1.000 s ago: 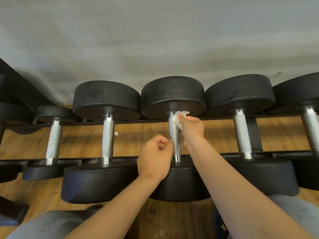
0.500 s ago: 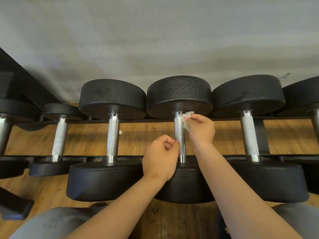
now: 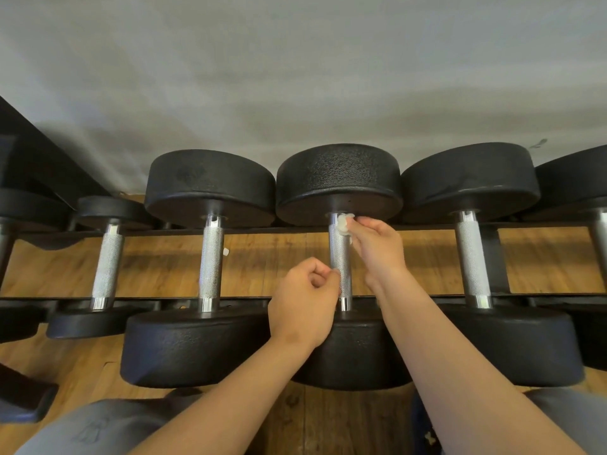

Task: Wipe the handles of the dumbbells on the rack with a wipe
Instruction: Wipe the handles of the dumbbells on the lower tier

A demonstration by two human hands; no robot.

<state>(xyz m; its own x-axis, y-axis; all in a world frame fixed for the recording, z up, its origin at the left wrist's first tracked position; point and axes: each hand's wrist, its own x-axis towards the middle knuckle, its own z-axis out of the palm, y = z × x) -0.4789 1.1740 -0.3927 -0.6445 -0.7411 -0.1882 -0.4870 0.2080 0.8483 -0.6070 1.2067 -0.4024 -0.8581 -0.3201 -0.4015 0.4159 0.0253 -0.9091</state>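
We wipe the middle black round-headed dumbbell (image 3: 338, 182) on a black metal rack (image 3: 262, 230).
At left lie a small black dumbbell (image 3: 108, 205) and a larger black dumbbell (image 3: 210, 185). On the middle one's knurled silver steel handle (image 3: 340, 257), our left hand (image 3: 305, 303) touches the lower left side, fingers curled into a fist that holds nothing. Our right hand (image 3: 377, 247) pinches a small crumpled white wipe (image 3: 344, 224) against the handle's top end, just under the far head. Another large black dumbbell (image 3: 469, 178) lies at right.
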